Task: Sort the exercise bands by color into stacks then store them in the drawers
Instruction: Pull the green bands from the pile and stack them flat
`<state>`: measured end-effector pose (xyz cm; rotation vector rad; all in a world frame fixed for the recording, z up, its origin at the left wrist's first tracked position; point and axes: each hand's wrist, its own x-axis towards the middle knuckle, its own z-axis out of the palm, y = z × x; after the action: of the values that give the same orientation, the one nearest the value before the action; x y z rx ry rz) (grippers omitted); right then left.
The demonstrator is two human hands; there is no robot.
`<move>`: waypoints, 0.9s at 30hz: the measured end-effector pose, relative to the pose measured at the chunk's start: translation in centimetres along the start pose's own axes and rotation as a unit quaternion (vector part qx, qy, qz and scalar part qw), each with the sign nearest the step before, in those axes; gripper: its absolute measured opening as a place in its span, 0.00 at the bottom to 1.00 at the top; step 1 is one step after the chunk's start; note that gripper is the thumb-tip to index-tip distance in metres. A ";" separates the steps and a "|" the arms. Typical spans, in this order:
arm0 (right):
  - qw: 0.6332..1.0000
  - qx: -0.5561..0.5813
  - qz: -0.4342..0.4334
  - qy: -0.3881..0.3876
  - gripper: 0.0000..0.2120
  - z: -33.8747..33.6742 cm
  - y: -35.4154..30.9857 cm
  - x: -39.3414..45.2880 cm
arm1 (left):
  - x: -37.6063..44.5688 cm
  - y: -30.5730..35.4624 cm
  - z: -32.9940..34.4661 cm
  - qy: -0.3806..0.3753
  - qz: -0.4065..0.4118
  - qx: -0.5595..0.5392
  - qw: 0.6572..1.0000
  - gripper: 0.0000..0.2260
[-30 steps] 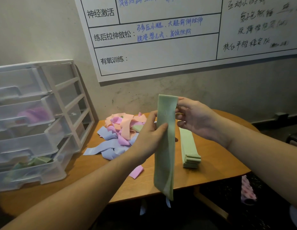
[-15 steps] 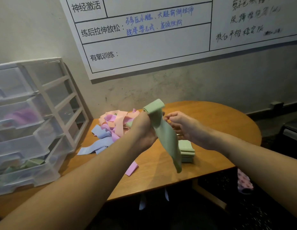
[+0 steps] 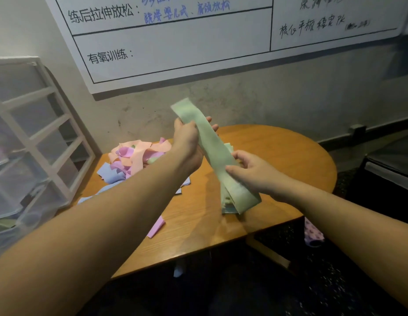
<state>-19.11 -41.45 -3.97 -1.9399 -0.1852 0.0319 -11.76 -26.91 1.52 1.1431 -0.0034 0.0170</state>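
Note:
A long green band (image 3: 212, 151) stretches slantwise between my hands above the round wooden table (image 3: 278, 151). My left hand (image 3: 187, 142) grips its upper end, and my right hand (image 3: 248, 171) pinches it lower down. Its bottom end hangs over the stack of green bands (image 3: 228, 205), which it mostly hides. A mixed pile of orange, pink and blue bands (image 3: 134, 158) lies at the table's back left. One pink band (image 3: 156, 228) lies alone near the front edge.
A clear plastic drawer unit (image 3: 27, 156) stands at the left, with coloured bands dimly visible inside. A whiteboard (image 3: 175, 42) hangs on the wall behind. A patterned cloth (image 3: 313, 234) lies on the dark floor at the right.
The green band hung straight down a second ago. Both hands have since swung it into a slant, my left hand high and my right hand sliding down toward the green stack.

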 end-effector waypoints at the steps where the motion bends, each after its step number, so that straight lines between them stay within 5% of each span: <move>1: 1.000 0.001 -0.007 0.018 0.05 -0.1 0.4 0.1 | 0.6 -0.1 0.4 0.004 0.006 0.010 1.000 0.17; 8: 0.992 0.000 0.043 0.118 0.04 -0.8 1.8 1.1 | 4.6 -3.1 3.2 0.043 -0.014 0.064 0.997 0.13; 14: 0.988 0.007 0.131 0.082 0.05 -1.3 3.5 1.5 | 7.5 -6.2 3.7 0.048 -0.064 0.156 0.985 0.20; 17: 0.983 0.021 0.171 0.066 0.07 -1.5 4.1 1.9 | 8.3 -6.9 4.0 0.044 -0.070 0.172 0.982 0.15; 27: 0.980 0.013 0.177 0.095 0.12 -0.6 4.9 3.8 | 12.0 -9.8 2.7 0.013 -0.076 0.203 0.976 0.16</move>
<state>-14.72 -43.15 -8.06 -1.9146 0.2876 0.0847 0.43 -33.24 -6.12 1.5504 0.1158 -0.1087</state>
